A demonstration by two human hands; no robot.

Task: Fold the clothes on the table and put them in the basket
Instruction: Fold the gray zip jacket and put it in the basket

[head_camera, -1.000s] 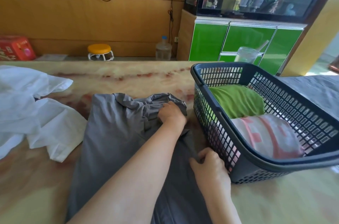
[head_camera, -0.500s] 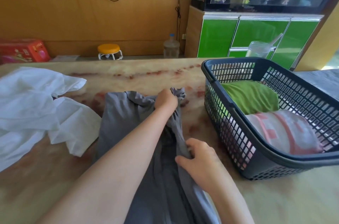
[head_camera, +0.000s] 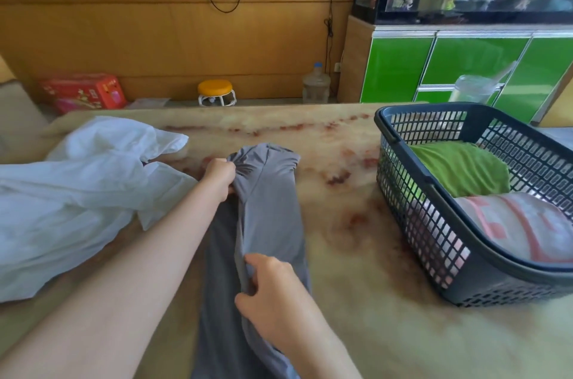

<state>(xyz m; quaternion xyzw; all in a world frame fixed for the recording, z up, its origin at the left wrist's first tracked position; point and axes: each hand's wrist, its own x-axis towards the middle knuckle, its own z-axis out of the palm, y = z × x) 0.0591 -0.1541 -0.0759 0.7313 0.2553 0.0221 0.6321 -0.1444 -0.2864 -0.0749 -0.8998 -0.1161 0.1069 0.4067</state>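
Note:
A grey garment (head_camera: 266, 208) lies lengthwise on the marble table (head_camera: 350, 223), folded over into a narrow strip. My left hand (head_camera: 218, 177) grips its bunched far end. My right hand (head_camera: 273, 288) pinches the folded edge nearer to me. A dark plastic basket (head_camera: 400, 192) stands at the right and holds a folded green cloth (head_camera: 459, 167) and a folded white and pink cloth (head_camera: 514, 226). A crumpled white garment (head_camera: 77, 192) lies on the left of the table.
Behind the table are a wooden wall, a yellow stool (head_camera: 215, 93), a water bottle (head_camera: 316, 83), a red box (head_camera: 83, 93) and a green cabinet (head_camera: 465, 65). A clear cup with a straw (head_camera: 471, 90) stands behind the basket.
Both hands have carried the right side of the grey garment leftward over itself, narrowing it. The garment now lies farther from the basket.

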